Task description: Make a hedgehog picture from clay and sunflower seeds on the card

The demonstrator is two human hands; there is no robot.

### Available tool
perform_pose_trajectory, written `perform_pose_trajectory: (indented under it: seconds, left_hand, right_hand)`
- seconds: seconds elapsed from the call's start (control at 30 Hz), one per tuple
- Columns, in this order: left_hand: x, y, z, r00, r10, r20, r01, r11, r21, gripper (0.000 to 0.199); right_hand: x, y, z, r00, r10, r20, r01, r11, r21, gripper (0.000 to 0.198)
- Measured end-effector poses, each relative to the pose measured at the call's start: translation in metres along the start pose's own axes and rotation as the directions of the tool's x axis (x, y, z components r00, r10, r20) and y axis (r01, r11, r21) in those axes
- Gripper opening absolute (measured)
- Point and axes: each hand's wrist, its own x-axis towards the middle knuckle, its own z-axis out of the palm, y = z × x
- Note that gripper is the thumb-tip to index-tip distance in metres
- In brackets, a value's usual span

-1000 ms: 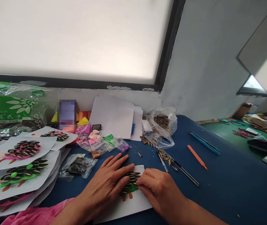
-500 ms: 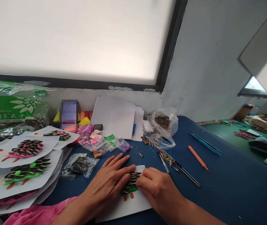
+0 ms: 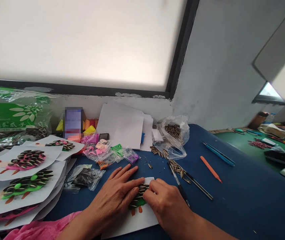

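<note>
My left hand (image 3: 118, 195) lies flat with fingers stretched out over a white sheet of paper (image 3: 142, 221), its thumb along the left of a hedgehog picture. That picture has a green clay body (image 3: 140, 202), rows of striped sunflower seeds (image 3: 142, 190) as spines and two brown clay feet (image 3: 136, 210). My right hand (image 3: 164, 200) is closed in a pinch at the right end of the seed rows. Its fingertips touch the picture there, and whatever they hold is hidden. One loose seed (image 3: 150, 165) lies on the blue tabletop just beyond the paper.
Finished-looking hedgehog pictures (image 3: 19, 180) are stacked at the left. Bags of coloured clay (image 3: 107, 148), blank sheets (image 3: 122, 125) and a plastic bag of seeds (image 3: 174, 131) stand along the wall. Pens (image 3: 199, 186), an orange marker (image 3: 211, 169) and blue tweezers (image 3: 219, 154) lie to the right.
My right hand has shifted slightly left over the seeds, so more of the pen behind it shows. My left hand stays in place. The view has moved a little.
</note>
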Motion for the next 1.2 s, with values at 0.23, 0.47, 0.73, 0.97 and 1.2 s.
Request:
perform_pose_trajectory:
  seconds: [0.23, 0.47, 0.73, 0.97, 1.2]
  left_hand:
    - [0.000, 0.002, 0.000, 1.000, -0.015, 0.011, 0.015, 1.000, 0.006, 0.038]
    - [0.000, 0.000, -0.001, 0.999, -0.021, 0.049, 0.021, 1.000, 0.003, 0.042]
    - [0.001, 0.002, -0.002, 0.998, -0.035, 0.044, 0.035, 0.999, -0.009, 0.045]
    - [0.001, 0.001, -0.002, 0.999, -0.033, 0.040, 0.033, 0.999, -0.022, 0.046]
    - [0.002, 0.003, -0.004, 0.997, -0.052, 0.051, 0.053, 0.998, -0.025, 0.047]
  right_hand:
    - [-0.002, -0.002, -0.002, 0.999, 0.002, -0.034, -0.002, 1.000, -0.012, 0.019]
    - [0.005, 0.023, -0.023, 0.980, 0.198, 0.032, -0.199, 0.979, 0.042, 0.015]
    - [0.027, 0.054, -0.011, 0.969, 0.180, 0.168, -0.185, 0.983, 0.015, 0.025]
    - [0.049, 0.067, -0.003, 0.948, -0.001, 0.318, 0.039, 0.993, -0.112, 0.018]
    - [0.039, 0.057, -0.013, 0.951, 0.106, 0.289, -0.068, 0.988, -0.136, 0.020]
